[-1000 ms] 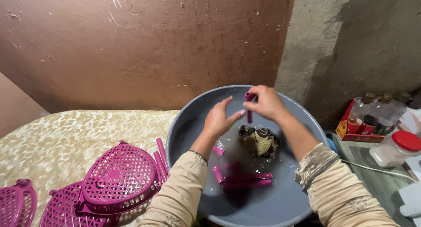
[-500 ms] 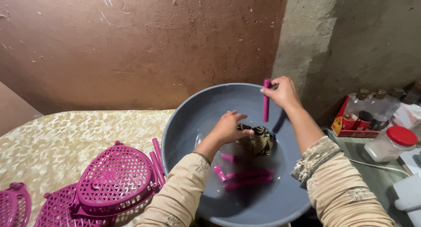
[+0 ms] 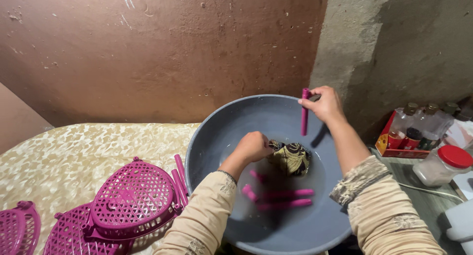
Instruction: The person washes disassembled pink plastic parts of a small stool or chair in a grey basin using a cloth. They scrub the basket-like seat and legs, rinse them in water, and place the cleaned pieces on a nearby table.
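Note:
A big grey basin [image 3: 212,132] holds shallow water, a wet patterned cloth [image 3: 292,158] and several magenta plastic tubes [image 3: 286,198]. My right hand [image 3: 322,103] grips one magenta tube [image 3: 305,112] upright over the basin's far rim. My left hand [image 3: 253,145] is closed on the cloth's left edge in the water. Both arms wear beige sleeves.
Magenta lattice basket trays [image 3: 133,198] and more magenta tubes [image 3: 180,178] lie on the gold-patterned cloth [image 3: 74,156] to the left. At the right stand small bottles in a red holder [image 3: 411,129] and a red-lidded jar [image 3: 443,166]. A brown wall rises behind.
My right hand lifted the tube up and right, to the basin's far rim. My left hand dropped from beside the tube to the cloth and closed on it.

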